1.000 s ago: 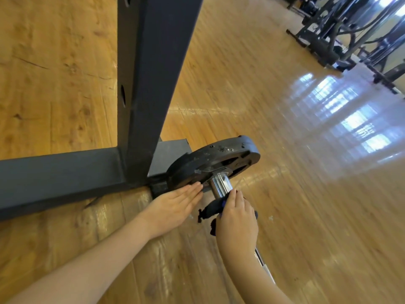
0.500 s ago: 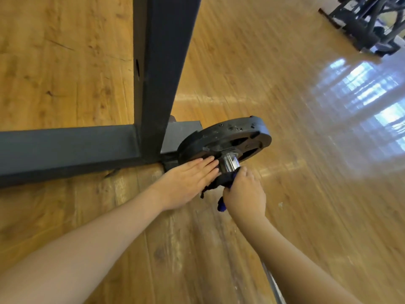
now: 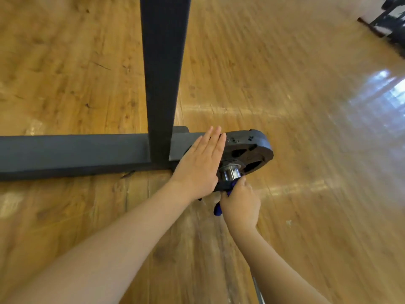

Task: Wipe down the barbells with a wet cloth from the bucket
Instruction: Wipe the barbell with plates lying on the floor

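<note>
While the left hand [image 3: 198, 166] presses flat, fingers straight and together, on the black weight plate [image 3: 252, 150], the right hand [image 3: 240, 205] clamps a blue collar clip [image 3: 217, 210] below the chrome barbell sleeve [image 3: 230, 173] at frame centre.

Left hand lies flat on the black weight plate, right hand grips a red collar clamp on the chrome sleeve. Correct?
Not quite: the clamp is blue and black, not red, as the head view shows. The rest holds: the left hand lies flat on the plate, and the right hand grips the clamp at the sleeve.
</note>
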The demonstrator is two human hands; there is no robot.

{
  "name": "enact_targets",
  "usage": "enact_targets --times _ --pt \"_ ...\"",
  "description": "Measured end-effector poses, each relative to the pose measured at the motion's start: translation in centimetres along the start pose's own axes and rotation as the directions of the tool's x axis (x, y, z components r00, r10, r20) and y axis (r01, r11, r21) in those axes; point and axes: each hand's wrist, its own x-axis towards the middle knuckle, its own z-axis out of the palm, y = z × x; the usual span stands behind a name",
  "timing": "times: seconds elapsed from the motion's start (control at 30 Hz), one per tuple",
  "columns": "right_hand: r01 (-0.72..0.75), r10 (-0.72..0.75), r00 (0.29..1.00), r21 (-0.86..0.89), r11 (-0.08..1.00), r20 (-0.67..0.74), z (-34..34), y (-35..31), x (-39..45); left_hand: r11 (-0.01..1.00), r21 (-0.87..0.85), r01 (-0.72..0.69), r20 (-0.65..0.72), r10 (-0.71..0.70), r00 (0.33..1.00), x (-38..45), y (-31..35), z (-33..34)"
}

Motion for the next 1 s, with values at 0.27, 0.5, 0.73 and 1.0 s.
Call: enact_targets --times 0.27,0.5,0.73,1.0 --pt "0.083 -0.088 0.995 0.084 0.993 0.055 -0.8 0.0 -0.6 1.0 0.02 0.01 0.186 -0.014 0.983 0.1 0.5 -3.4" --pt "0.214 -0.204 0.973 -0.083 0.973 0.108 -1.6 -0.1 -0.9 0.989 0.129 -0.073 0.308 0.03 0.951 0.7 -0.2 -6.3" --pt "0.222 -0.222 0.974 -0.015 0.975 0.034 -0.1 0.1 -0.3 0.961 0.221 -0.167 0.199 0.123 0.972 1.6 -0.3 -4.9" --pt "0.041 -0.041 0.999 0.055 0.998 -0.001 -0.2 -0.3 0.3 0.972 0.108 -0.208 0.125 0.194 0.973 3.3 -0.7 -3.4"
